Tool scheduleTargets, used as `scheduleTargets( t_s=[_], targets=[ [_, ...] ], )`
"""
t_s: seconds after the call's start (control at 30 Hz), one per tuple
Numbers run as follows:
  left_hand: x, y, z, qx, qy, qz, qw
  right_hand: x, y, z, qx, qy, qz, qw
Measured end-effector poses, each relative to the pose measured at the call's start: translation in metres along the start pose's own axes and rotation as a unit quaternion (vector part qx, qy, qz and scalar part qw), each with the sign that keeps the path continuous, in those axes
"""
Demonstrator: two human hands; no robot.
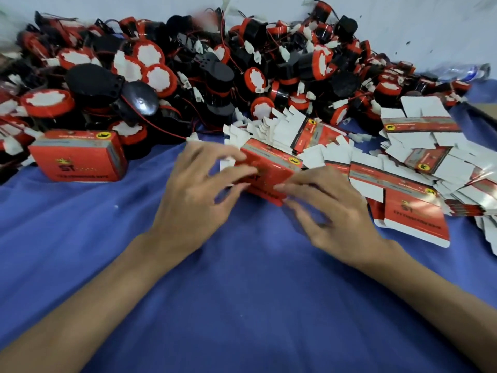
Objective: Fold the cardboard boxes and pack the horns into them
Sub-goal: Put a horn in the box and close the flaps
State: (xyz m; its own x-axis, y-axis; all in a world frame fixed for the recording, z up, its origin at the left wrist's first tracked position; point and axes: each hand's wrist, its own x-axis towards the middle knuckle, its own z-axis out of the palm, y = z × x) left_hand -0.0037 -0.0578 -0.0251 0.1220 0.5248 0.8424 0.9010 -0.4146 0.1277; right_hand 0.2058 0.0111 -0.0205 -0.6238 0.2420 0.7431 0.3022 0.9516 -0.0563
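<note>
Hands (pixel 199 189) (pixel 330 208) blurred on red box (pixel 269 170); grip unclear.

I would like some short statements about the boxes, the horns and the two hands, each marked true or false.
1. Both hands hold the same red box. True: the left hand and the right hand grip it together.
2. A closed box stands to the left. True.
3. The horn pile lies near the person's elbows. False: it lies beyond the hands, at the far side.
4. The flat boxes lie on the left. False: they lie on the right.
5. The cloth is green. False: it is blue.
</note>
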Motion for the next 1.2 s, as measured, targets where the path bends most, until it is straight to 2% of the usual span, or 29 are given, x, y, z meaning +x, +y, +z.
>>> scheduleTargets(
  t_s=[0.03, 0.07, 0.13, 0.17, 0.2, 0.27, 0.33, 0.37, 0.43, 0.5, 0.57, 0.63, 0.7, 0.8, 0.9, 0.97, 1.1, 1.2],
  targets=[
    [0.0, -0.003, 0.0, -0.034, -0.023, -0.067, 0.997, 0.001, 0.003, -0.003, 0.01, 0.006, 0.046, 0.999],
    [0.0, -0.008, 0.0, -0.079, -0.074, -0.135, 0.985, 0.001, 0.005, -0.004, 0.028, -0.025, 0.1, 0.994],
    [0.004, -0.008, 0.0, -0.157, -0.164, -0.236, 0.945, 0.003, 0.004, -0.002, 0.058, -0.143, 0.204, 0.967],
    [0.004, -0.008, 0.001, -0.177, -0.191, -0.248, 0.933, 0.004, 0.003, 0.0, 0.07, -0.19, 0.225, 0.953],
    [0.003, -0.009, 0.003, -0.188, -0.197, -0.245, 0.931, 0.005, 0.003, 0.0, 0.074, -0.197, 0.219, 0.953],
    [0.003, -0.005, 0.0, -0.196, -0.184, -0.238, 0.933, 0.004, 0.002, -0.003, 0.08, -0.163, 0.183, 0.966],
    [0.004, 0.004, -0.008, -0.245, -0.169, -0.251, 0.921, 0.007, -0.004, -0.008, 0.182, -0.146, 0.196, 0.952],
    [0.003, 0.009, -0.011, -0.289, -0.166, -0.254, 0.908, 0.01, -0.008, -0.01, 0.271, -0.145, 0.237, 0.922],
    [0.002, 0.021, -0.016, -0.383, -0.164, -0.262, 0.87, 0.015, -0.015, -0.014, 0.444, -0.138, 0.323, 0.824],
    [0.0, 0.031, -0.016, -0.407, -0.171, -0.268, 0.856, 0.017, -0.02, -0.015, 0.531, -0.141, 0.419, 0.723],
    [0.0, 0.04, -0.013, -0.396, -0.149, -0.274, 0.864, 0.017, -0.021, -0.014, 0.551, -0.173, 0.463, 0.672],
    [0.001, 0.047, -0.012, -0.415, -0.106, -0.287, 0.857, 0.022, -0.024, -0.01, 0.55, -0.156, 0.46, 0.679],
    [0.002, 0.051, -0.011, -0.45, -0.095, -0.312, 0.831, 0.02, -0.023, -0.006, 0.537, -0.114, 0.441, 0.71],
    [0.002, 0.054, -0.009, -0.484, -0.113, -0.344, 0.797, 0.006, -0.031, -0.008, 0.478, -0.079, 0.28, 0.829],
    [-0.002, 0.062, -0.005, -0.5, -0.104, -0.354, 0.783, 0.004, -0.034, -0.011, 0.413, -0.048, 0.254, 0.873],
    [-0.004, 0.067, -0.004, -0.504, -0.091, -0.353, 0.783, 0.006, -0.034, -0.012, 0.393, -0.013, 0.249, 0.885],
    [-0.003, 0.067, -0.007, -0.425, -0.111, -0.259, 0.86, 0.009, -0.035, -0.012, 0.389, 0.033, 0.315, 0.865],
    [0.0, 0.065, -0.01, -0.405, -0.106, -0.285, 0.862, 0.009, -0.036, -0.011, 0.398, 0.02, 0.327, 0.857]
  ],
)
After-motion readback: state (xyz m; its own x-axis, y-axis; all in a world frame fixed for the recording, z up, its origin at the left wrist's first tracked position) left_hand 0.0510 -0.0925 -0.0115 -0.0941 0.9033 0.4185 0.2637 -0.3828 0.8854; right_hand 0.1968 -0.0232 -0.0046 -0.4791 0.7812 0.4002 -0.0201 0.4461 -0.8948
